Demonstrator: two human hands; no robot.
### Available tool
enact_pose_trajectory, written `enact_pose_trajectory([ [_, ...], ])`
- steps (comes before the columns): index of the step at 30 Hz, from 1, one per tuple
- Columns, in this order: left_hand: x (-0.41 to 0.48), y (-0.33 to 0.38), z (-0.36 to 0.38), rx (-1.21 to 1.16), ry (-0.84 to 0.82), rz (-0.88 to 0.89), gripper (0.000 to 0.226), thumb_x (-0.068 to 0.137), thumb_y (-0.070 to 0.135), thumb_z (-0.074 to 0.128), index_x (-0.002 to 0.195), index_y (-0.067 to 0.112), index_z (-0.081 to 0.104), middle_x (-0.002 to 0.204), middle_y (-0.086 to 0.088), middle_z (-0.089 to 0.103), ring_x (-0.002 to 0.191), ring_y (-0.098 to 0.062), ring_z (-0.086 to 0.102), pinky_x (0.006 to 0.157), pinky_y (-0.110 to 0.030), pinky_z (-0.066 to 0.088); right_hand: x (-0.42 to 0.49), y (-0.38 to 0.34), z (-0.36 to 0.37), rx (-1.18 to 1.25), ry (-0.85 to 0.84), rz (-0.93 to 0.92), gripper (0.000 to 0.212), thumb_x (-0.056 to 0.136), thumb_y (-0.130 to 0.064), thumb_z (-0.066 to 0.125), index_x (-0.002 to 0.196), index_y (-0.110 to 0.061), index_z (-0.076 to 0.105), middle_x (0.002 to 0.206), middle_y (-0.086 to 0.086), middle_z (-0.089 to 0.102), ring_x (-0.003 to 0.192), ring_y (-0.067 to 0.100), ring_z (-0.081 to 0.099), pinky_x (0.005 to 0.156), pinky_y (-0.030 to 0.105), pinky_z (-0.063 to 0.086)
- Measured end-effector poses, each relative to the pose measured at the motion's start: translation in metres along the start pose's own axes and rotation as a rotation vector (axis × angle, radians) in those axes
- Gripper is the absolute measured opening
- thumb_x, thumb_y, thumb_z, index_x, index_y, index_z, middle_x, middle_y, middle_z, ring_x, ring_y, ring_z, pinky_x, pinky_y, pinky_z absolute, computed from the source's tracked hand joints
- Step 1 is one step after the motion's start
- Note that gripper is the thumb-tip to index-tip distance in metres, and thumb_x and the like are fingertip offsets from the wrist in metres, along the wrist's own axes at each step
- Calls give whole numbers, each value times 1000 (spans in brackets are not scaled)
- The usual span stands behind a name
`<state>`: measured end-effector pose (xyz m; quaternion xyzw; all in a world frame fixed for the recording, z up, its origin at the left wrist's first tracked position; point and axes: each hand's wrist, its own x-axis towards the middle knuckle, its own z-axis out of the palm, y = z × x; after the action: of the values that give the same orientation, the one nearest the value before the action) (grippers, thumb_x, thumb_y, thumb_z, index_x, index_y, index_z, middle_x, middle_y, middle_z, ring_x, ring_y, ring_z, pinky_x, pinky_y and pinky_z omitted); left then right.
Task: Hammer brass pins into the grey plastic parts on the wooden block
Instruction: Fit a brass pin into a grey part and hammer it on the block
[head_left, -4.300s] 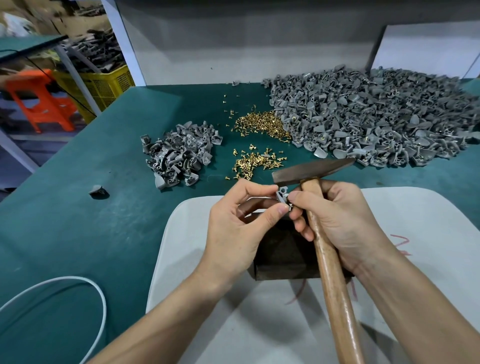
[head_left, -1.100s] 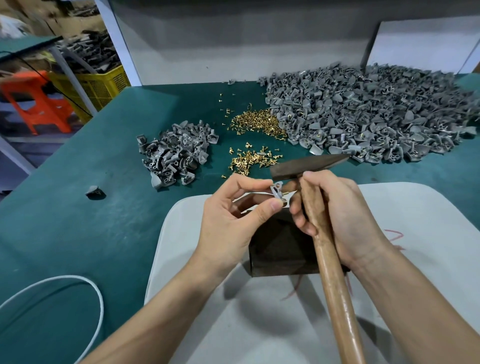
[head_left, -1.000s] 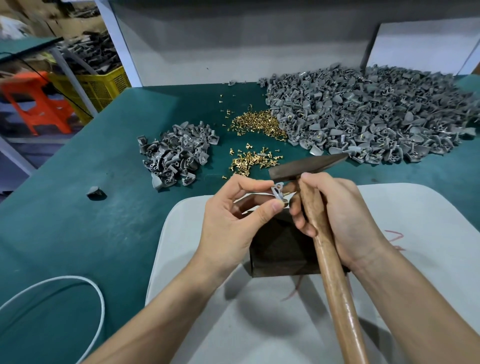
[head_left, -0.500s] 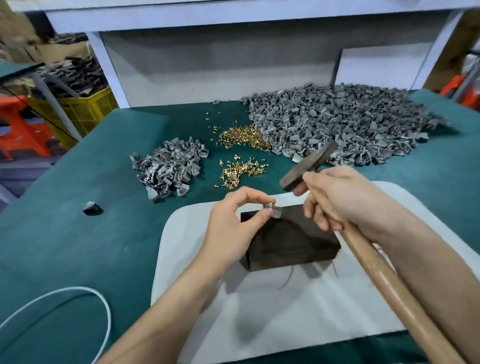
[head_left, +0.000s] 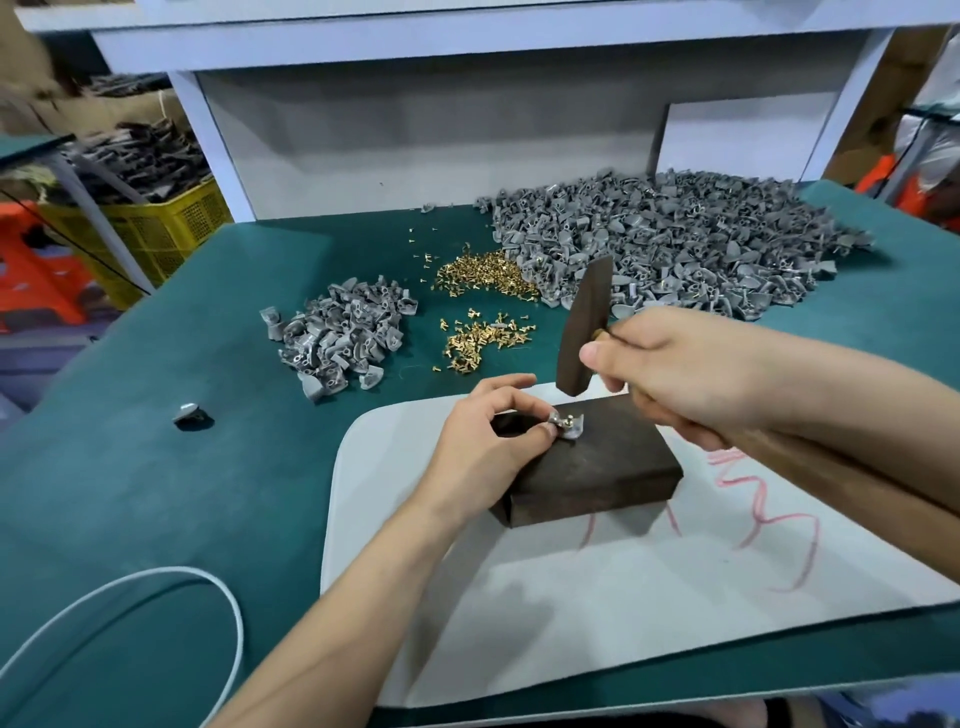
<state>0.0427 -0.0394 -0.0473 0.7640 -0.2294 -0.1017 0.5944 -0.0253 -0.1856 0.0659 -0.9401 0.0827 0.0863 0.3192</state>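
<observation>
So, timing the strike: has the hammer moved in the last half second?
Yes. The hammer has tipped face-down, closer to the wooden block, just beyond the grey part.

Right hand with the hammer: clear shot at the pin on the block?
Probably yes. The hammer in the right hand hangs above the brass pin, nothing between. The left hand pinches the grey part from the left, fingertips close beside the pin.
</observation>
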Motion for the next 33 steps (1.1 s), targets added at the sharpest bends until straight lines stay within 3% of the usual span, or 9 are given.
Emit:
enact_pose_trajectory([
  [4,0,-1,0,-19,-3,6,13,78,1,71,77,14,69,118,6,59,107,-4,58,94,-20,44,-2,3,13,-86,-43,53,38,100,-36,35,72,-10,44,45,4,45,28,18,43,30,17,30],
  [8,0,0,0,-39,10,-12,14,78,5,72,74,18,70,115,11,60,102,3,58,84,-10,40,-5,4,1,40,63,8,39,98,-37,37,71,-9,44,34,-2,39,24,17,37,29,19,30],
  [14,-1,0,-2,-59,-8,27,14,77,1,73,76,14,73,111,7,62,98,4,59,87,-14,44,-9,9,17,-34,67,69,42,99,-39,35,67,-13,44,45,1,42,30,22,45,33,23,34],
  [19,-1,0,-3,-62,-21,24,14,77,-1,73,78,13,73,111,1,62,103,-9,62,93,-28,47,-11,3,24,-15,48,82,42,100,-36,34,70,-11,48,49,6,46,31,22,47,33,23,37],
  [21,-2,0,-3,-71,-17,26,15,77,-1,73,77,14,73,110,2,63,103,-10,63,96,-31,48,-14,4,23,-3,67,69,41,99,-35,34,67,-11,45,41,2,43,29,21,44,32,24,36],
  [24,-2,2,-3,-72,-11,5,13,76,2,74,76,15,73,110,5,63,104,-5,61,97,-29,46,-16,5,7,73,181,33,39,95,-38,36,66,-12,43,31,-3,35,24,18,37,31,23,32],
  [33,-2,3,-2,-10,-1,35,12,77,3,74,78,15,74,112,5,62,102,1,60,91,-17,45,-1,20,18,-24,67,56,40,98,-39,35,68,-13,42,44,5,41,34,23,43,30,22,35],
])
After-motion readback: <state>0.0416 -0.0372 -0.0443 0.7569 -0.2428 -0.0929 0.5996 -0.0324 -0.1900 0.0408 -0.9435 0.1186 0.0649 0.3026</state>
